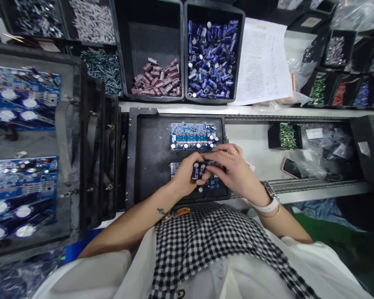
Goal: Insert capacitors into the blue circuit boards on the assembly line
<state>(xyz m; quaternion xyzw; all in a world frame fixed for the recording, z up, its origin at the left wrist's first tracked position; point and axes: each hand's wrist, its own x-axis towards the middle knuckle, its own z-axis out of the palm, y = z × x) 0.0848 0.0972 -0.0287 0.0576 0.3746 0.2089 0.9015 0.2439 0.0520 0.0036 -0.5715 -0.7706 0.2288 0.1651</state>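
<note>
Over the lower part of a black tray (pixel 152 166), my left hand (pixel 187 174) is closed around several dark blue capacitors (pixel 196 171). My right hand (pixel 229 164) meets it from the right, its fingers bent together at the capacitors; what they pinch is too small to make out. Beneath both hands lies a blue circuit board (pixel 213 182), mostly covered. Another blue board (pixel 193 136) with small white-topped parts lies flat above them in the same tray.
Bins of brown capacitors (pixel 158 79) and blue capacitors (pixel 212 62) stand behind the tray, beside a printed sheet (pixel 262 62). Stacked trays with finished-looking boards (pixel 21 195) are at left. At right are a small green-parts bin (pixel 287 136) and a phone (pixel 291 167).
</note>
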